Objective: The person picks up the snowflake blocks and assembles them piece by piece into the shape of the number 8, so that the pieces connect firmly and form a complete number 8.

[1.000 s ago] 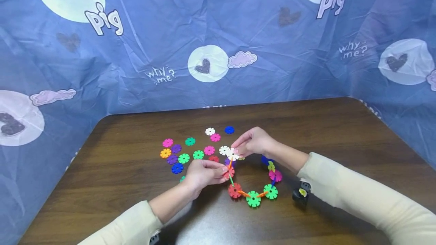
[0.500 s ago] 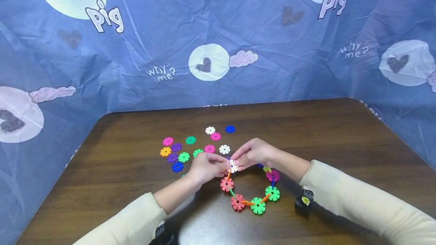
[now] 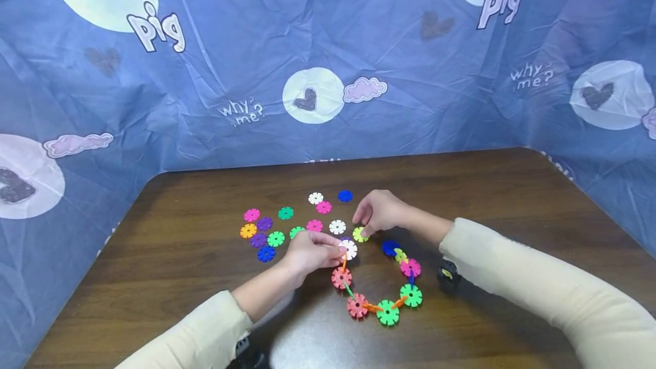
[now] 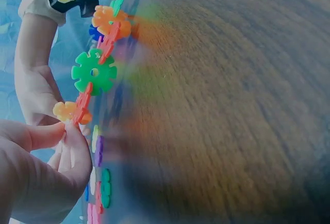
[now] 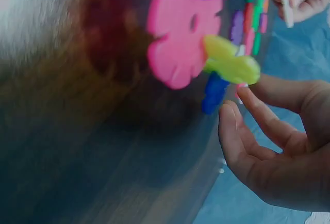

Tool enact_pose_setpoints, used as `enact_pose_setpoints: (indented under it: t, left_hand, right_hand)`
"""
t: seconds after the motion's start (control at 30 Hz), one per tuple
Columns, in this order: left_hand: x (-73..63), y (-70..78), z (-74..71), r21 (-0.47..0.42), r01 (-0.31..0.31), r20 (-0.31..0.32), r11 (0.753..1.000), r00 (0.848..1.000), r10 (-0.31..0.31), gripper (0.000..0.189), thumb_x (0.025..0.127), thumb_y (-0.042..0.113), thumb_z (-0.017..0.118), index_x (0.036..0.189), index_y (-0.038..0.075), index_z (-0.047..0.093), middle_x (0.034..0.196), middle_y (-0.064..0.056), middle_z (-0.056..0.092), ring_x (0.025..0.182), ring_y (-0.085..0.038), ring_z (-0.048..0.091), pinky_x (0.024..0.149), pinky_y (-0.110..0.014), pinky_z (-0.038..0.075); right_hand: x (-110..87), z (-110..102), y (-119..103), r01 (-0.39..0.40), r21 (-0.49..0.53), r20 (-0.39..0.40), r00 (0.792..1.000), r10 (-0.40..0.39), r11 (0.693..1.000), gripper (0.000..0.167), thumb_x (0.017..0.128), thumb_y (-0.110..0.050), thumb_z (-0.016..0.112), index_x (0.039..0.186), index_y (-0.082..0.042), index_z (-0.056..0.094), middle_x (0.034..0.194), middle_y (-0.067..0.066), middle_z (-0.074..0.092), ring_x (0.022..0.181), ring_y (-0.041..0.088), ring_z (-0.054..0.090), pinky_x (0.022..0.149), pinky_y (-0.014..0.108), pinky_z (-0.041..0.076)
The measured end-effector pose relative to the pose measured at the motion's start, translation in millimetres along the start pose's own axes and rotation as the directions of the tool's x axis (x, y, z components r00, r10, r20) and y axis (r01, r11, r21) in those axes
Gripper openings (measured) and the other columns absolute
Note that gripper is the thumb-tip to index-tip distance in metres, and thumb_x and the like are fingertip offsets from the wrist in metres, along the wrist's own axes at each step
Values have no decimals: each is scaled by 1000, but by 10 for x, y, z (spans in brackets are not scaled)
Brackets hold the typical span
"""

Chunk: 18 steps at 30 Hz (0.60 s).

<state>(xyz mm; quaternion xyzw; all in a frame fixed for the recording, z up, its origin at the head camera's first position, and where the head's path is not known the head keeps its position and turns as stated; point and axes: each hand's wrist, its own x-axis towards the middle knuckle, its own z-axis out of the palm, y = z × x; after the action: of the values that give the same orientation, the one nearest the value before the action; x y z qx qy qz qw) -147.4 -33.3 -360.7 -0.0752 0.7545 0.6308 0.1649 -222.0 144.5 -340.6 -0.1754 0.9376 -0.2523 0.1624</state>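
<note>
My left hand (image 3: 314,256) pinches a white notched disc (image 3: 349,250) between thumb and fingers. This disc ends a curved chain of linked snowflake discs (image 3: 388,313) in red, green, orange, pink, yellow and blue. The chain's other end, a blue disc (image 3: 390,248), lies to the right. Over a loose yellow-green disc (image 3: 360,234) is my right hand (image 3: 384,212), its thumb overlapping the disc's edge. In the right wrist view the fingers of the right hand (image 5: 289,136) are bent with a gap between the tips, near the chain's pink disc (image 5: 175,33).
Several loose discs lie left of and behind the hands, including a white disc (image 3: 337,226), a blue disc (image 3: 345,196) and an orange disc (image 3: 248,230). The brown table (image 3: 461,187) ends at a blue printed cloth (image 3: 205,101).
The white disc came down towards me, and the left hand shifted its grip from the red disc to it. The right hand let go and moved back to the yellow-green disc.
</note>
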Motion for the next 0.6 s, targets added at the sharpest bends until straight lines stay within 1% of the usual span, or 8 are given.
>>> enact_pose_setpoints:
  t: [0.03, 0.13, 0.2, 0.3, 0.4, 0.47, 0.6]
  left_hand:
    - [-2, 1, -1, -1, 2, 0, 1000, 1000, -2, 12, 84, -2, 69, 94, -9, 69, 83, -15, 74, 65, -11, 67, 70, -30, 62]
    - [0, 0, -6, -7, 4, 1, 1000, 1000, -4, 13, 84, -2, 68, 95, -9, 69, 84, -16, 74, 66, -10, 67, 71, -30, 62]
    - [7, -1, -10, -15, 3, 4, 1000, 1000, -2, 13, 85, -2, 68, 96, -9, 69, 85, -16, 74, 66, -10, 67, 71, -30, 62]
    - [22, -6, -18, -28, -1, 13, 1000, 1000, 1, 14, 85, -2, 68, 97, -9, 68, 84, -15, 74, 66, -10, 67, 72, -29, 62]
    - [41, -23, -25, -38, -3, 21, 999, 1000, 3, 14, 84, -3, 68, 97, -10, 68, 85, -16, 74, 66, -10, 67, 72, -30, 62]
    - [50, -34, -29, -46, -3, 23, 999, 1000, 4, 15, 84, -5, 67, 98, -10, 68, 86, -18, 74, 67, -10, 67, 73, -30, 62]
    - [63, -55, -36, -51, -5, 33, 999, 999, 7, 18, 85, -6, 65, 102, -11, 68, 91, -23, 73, 68, -10, 66, 74, -30, 62]
  right_hand:
    - [16, 10, -4, 12, -44, 8, 1000, -12, 999, 21, 69, -10, 85, 88, -9, 75, 82, 6, 71, 72, 8, 61, 61, 17, 49]
    - [47, 38, -5, 24, -123, 20, 1000, -22, 992, 21, 66, -13, 88, 81, -11, 74, 76, 3, 67, 69, 8, 56, 61, 16, 44]
    - [57, 44, -1, 19, -148, 15, 1000, -17, 989, 22, 64, -14, 89, 77, -11, 72, 73, 1, 65, 68, 8, 54, 60, 16, 44]
    - [54, 33, 12, 14, -155, 3, 1000, -14, 988, 23, 63, -14, 90, 74, -10, 70, 68, 0, 65, 62, 7, 56, 56, 16, 44]
    - [34, 13, 35, 15, -87, -13, 1000, -16, 996, 21, 63, -11, 89, 74, -10, 71, 64, 1, 68, 53, 6, 57, 51, 17, 47]
    - [7, 6, 53, 17, -15, -20, 1000, -17, 1000, 18, 65, -9, 88, 74, -8, 73, 63, 3, 70, 49, 5, 59, 50, 19, 52]
    - [-68, 0, 73, 41, 129, -25, 999, -39, 991, 10, 70, -4, 84, 76, -5, 76, 68, 8, 73, 51, 8, 64, 55, 27, 59]
